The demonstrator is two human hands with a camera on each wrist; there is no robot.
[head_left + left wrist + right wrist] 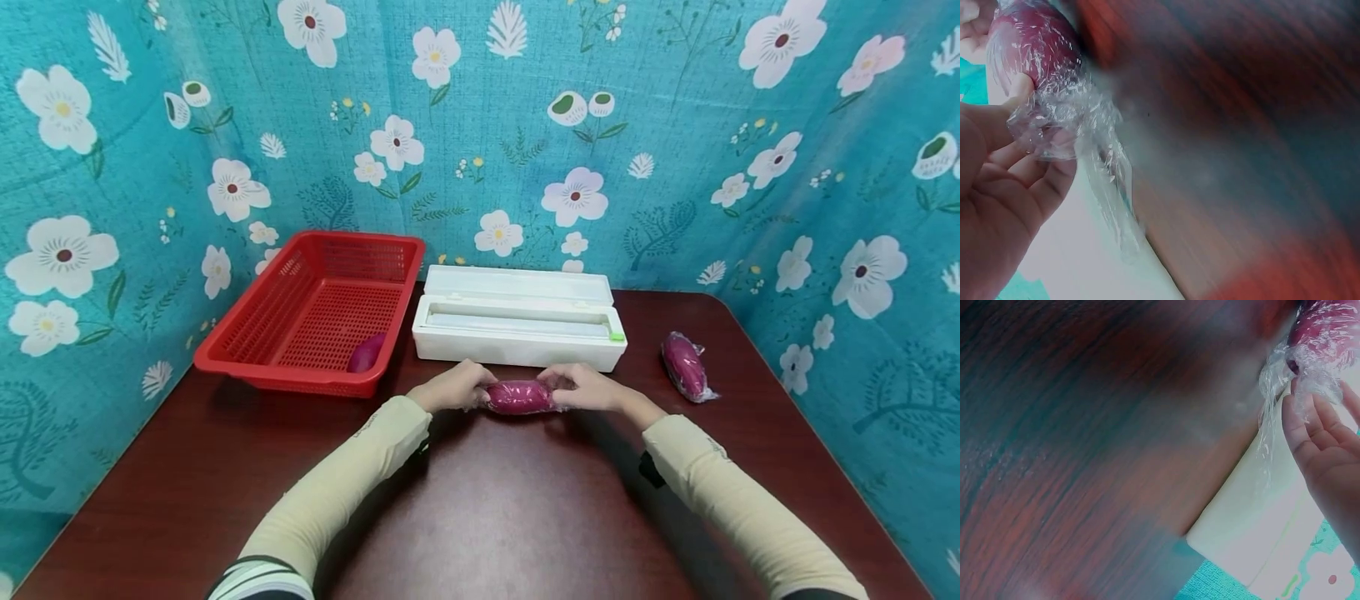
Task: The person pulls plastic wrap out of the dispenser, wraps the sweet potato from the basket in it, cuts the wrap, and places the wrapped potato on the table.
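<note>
A purple-red oblong vegetable wrapped in clear cling film [519, 397] is held crosswise between both hands, just in front of the white box. At its left end my left hand [453, 386] grips the bunched film, which the left wrist view shows crumpled between thumb and fingers, a loose tail [1110, 206] hanging off. My right hand [583, 387] holds the right end, its fingers [1319, 419] on the gathered cling film [1316, 378] in the right wrist view. The right thumb is hidden there.
Behind the hands stands an open white cling film box [517, 346] with a green slider. At left is a red plastic basket [296, 371] containing one purple vegetable [367, 354]. Another wrapped vegetable [686, 367] lies at right on the dark wooden table [487, 517]. A floral curtain hangs behind.
</note>
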